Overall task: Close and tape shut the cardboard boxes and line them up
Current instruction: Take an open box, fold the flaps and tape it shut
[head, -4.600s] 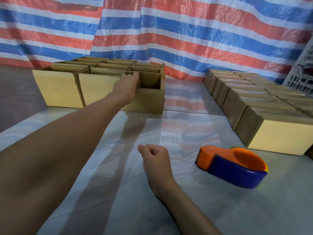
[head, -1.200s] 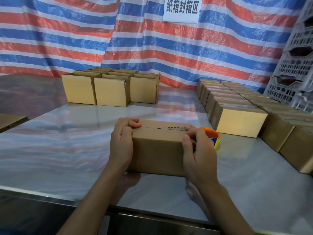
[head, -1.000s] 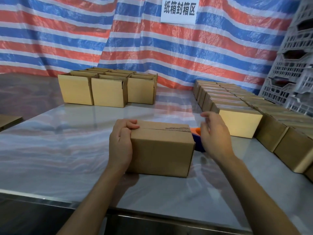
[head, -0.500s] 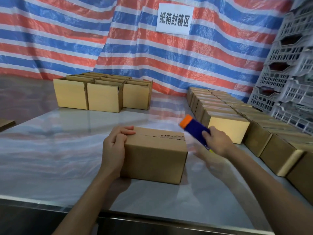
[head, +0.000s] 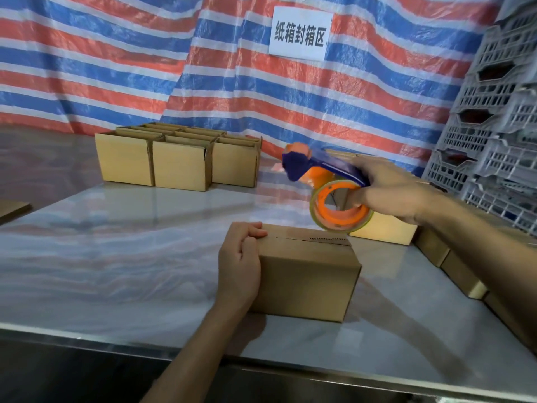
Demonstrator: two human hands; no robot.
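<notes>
A closed cardboard box (head: 305, 274) sits on the table in front of me, its top flaps folded down with the seam showing. My left hand (head: 239, 264) grips its left end, fingers curled over the top edge. My right hand (head: 389, 190) holds the blue and orange tape dispenser (head: 325, 184) in the air above the box's right end, its orange roll facing me. A group of open boxes (head: 178, 161) stands at the back left. A row of closed boxes (head: 453, 263) runs along the right side, partly hidden by my right arm.
The glossy table (head: 130, 257) ends at a metal front edge near me. A striped tarp (head: 145, 68) with a white sign (head: 300, 33) hangs behind. Stacked grey plastic crates (head: 499, 126) stand at the far right. A flat cardboard piece (head: 13, 209) lies at the left edge.
My right hand let go of the box, picked the tape dispenser up from behind it, and raised it above the box's right end. My left hand has stayed on the box.
</notes>
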